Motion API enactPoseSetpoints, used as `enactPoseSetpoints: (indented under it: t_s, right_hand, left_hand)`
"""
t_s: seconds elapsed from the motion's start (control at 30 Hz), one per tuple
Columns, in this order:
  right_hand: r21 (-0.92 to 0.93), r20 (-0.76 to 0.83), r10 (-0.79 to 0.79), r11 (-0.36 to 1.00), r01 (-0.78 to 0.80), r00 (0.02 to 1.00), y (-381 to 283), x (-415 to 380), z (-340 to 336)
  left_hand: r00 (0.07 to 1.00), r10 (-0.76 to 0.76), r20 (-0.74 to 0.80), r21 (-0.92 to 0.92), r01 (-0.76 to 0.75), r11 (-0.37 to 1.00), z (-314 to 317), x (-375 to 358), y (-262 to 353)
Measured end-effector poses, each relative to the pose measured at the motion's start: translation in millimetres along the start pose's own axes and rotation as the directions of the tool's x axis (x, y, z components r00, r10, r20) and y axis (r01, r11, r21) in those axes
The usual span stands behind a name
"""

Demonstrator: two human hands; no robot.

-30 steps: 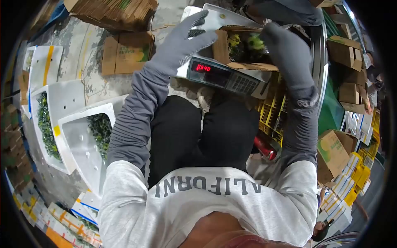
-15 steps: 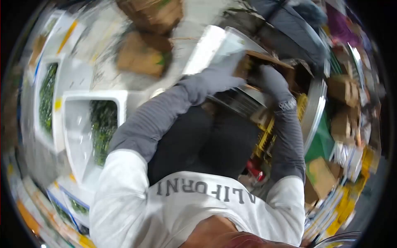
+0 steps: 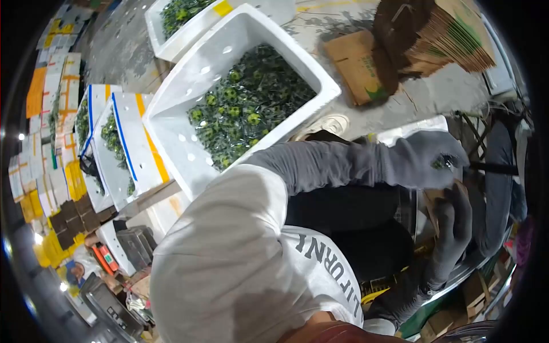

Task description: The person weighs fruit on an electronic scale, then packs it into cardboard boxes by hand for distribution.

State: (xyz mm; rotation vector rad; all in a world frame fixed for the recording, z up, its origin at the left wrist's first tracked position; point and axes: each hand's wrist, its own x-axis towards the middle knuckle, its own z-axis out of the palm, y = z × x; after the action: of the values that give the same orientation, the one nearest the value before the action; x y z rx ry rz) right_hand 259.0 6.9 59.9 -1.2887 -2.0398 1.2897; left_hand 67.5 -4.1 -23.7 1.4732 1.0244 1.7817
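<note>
My left hand [image 3: 426, 160], in a grey glove, is closed around a small green bundle [image 3: 443, 163] that partly shows between its fingers. Just below it in the view, my right hand [image 3: 454, 211], also gloved in grey, is beside a brown cardboard piece [image 3: 433, 208]. The right fingers are bent and blurred, and their grip is unclear. A large white foam box [image 3: 166, 123] holds many green bundles in clear plastic [image 3: 254, 94], left of my hands.
Folded cardboard [image 3: 363, 66] lies on the floor at the upper right. Foam boxes with blue and yellow tape [image 3: 134, 137] stand at the left. A person's leg [image 3: 497, 188] is beyond my hands. A dark lidded container [image 3: 137, 243] is at lower left.
The view has swung left, bringing the large foam box nearer the centre and my hands to the right. A green bundle now shows in my left hand.
</note>
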Motion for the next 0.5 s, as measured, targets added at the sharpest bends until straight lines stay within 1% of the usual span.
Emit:
enactPoseSetpoints:
  t_s: [0.03, 0.1, 0.13, 0.17, 0.2, 0.23, 0.27, 0.3, 0.33, 0.37, 0.4, 0.43, 0.47, 0.5]
  right_hand:
    - [-0.097, -0.103, -0.047, 0.995, 0.037, 0.994, 16, 4, 0]
    - [0.070, -0.239, 0.144, 0.989, -0.131, 0.960, 0, 5, 8]
    - [0.107, -0.224, 0.163, 0.984, -0.142, 0.961, 20, 7, -2]
    - [0.100, -0.231, 0.186, 0.981, -0.167, 0.955, 26, 7, -4]
    - [0.090, -0.237, 0.208, 0.977, -0.192, 0.949, 29, 6, -5]
    - [0.079, -0.243, 0.230, 0.973, -0.217, 0.942, 32, 6, -5]
    - [0.082, -0.258, 0.254, 0.967, -0.240, 0.932, 36, 5, -4]
    - [0.072, -0.244, 0.254, 0.967, -0.244, 0.936, 41, 5, -7]
    - [0.063, -0.231, 0.253, 0.967, -0.245, 0.939, 47, 6, -10]
    - [0.054, -0.222, 0.250, 0.968, -0.244, 0.943, 48, 8, -10]
    - [0.062, -0.214, 0.251, 0.968, -0.243, 0.944, 46, 11, -5]
    - [0.070, -0.209, 0.251, 0.968, -0.241, 0.945, 44, 14, 0]
    - [0.077, -0.205, 0.250, 0.968, -0.239, 0.946, 41, 16, 4]
    - [0.032, -0.184, 0.231, 0.973, -0.229, 0.955, 37, 19, 9]
  left_hand:
    - [0.997, 0.067, -0.050, 0.104, -0.061, 0.993, -26, -8, 0]
    - [0.969, -0.087, -0.233, 0.216, 0.139, 0.966, -94, -30, 9]
    - [0.955, -0.080, -0.287, 0.298, 0.169, 0.940, -133, -37, 28]
    - [0.920, -0.113, -0.375, 0.311, 0.240, 0.919, -175, -58, 18]
    - [0.808, -0.224, -0.545, 0.220, 0.396, 0.892, -209, -75, 21]
    - [0.787, -0.234, -0.571, 0.400, 0.516, 0.757, -248, -97, 24]
    - [0.765, -0.244, -0.597, 0.548, 0.610, 0.572, -287, -119, 27]
    - [0.713, -0.278, -0.643, 0.592, 0.694, 0.410, -310, -137, 38]
    - [0.783, -0.173, -0.598, 0.764, 0.622, 0.174, -325, -154, 42]
    - [0.852, -0.093, -0.515, 0.857, 0.508, -0.088, -336, -172, 42]
    - [0.914, -0.051, -0.403, 0.863, 0.361, -0.353, -342, -188, 39]
    - [0.848, -0.209, -0.488, 0.861, 0.427, -0.276, -341, -201, 33]
    - [0.757, -0.368, -0.540, 0.841, 0.500, -0.204, -337, -213, 23]
    - [0.646, -0.523, -0.556, 0.804, 0.577, -0.142, -330, -225, 11]
